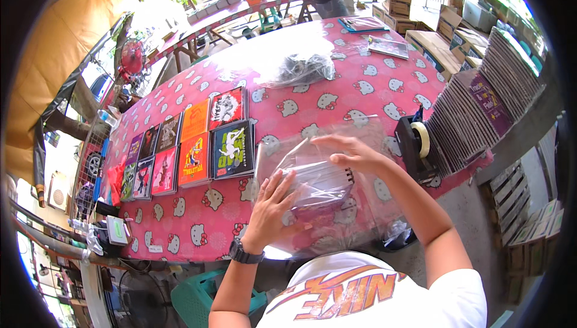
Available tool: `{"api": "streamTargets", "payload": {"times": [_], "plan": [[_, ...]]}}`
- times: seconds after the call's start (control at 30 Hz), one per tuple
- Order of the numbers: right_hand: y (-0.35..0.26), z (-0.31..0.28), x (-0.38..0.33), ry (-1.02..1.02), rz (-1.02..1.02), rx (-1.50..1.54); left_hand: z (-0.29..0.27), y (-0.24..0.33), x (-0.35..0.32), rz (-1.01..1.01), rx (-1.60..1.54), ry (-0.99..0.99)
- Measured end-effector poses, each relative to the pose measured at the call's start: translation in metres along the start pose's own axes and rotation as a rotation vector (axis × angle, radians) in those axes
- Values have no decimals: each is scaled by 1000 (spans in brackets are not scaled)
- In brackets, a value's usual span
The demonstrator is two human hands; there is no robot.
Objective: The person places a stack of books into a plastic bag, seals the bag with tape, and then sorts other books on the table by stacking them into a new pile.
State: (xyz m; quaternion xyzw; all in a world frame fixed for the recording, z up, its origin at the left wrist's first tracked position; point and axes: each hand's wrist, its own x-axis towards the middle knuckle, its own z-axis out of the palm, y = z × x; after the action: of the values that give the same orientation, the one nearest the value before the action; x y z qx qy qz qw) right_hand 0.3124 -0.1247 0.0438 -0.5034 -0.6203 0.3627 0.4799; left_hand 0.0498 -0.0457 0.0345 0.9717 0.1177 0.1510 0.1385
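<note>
Pressing one clear bag (318, 174), left hand (273, 208) flat, right hand (351, 153) spread, eight booklets (192, 147) beside.

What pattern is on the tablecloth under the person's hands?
The tablecloth is pink, printed all over with white cartoon cat faces wearing red bows; the head view shows it.

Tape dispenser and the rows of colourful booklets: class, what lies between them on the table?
In the head view, both hands, left and right, and the clear plastic bag of booklets lie between the tape dispenser and the rows of booklets.
</note>
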Motion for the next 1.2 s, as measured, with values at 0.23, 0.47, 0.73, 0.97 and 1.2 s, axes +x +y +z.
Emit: {"api": "streamTargets", "payload": {"times": [0.23,0.47,0.73,0.97,1.2], "plan": [[-24,8,-54,-157,-203,-570,19,-14,-22,-18,-370,321],[-48,28,-39,-336,-87,-823,-12,-15,1,96,-216,-2],[-22,-3,-27,-197,122,-246,-23,1,21,136,32,-189],[26,-94,-164,945,462,-407,-23,3,20,110,-47,-143],[102,-112,-230,994,788,-375,-17,2,24,134,-36,-136]]}}
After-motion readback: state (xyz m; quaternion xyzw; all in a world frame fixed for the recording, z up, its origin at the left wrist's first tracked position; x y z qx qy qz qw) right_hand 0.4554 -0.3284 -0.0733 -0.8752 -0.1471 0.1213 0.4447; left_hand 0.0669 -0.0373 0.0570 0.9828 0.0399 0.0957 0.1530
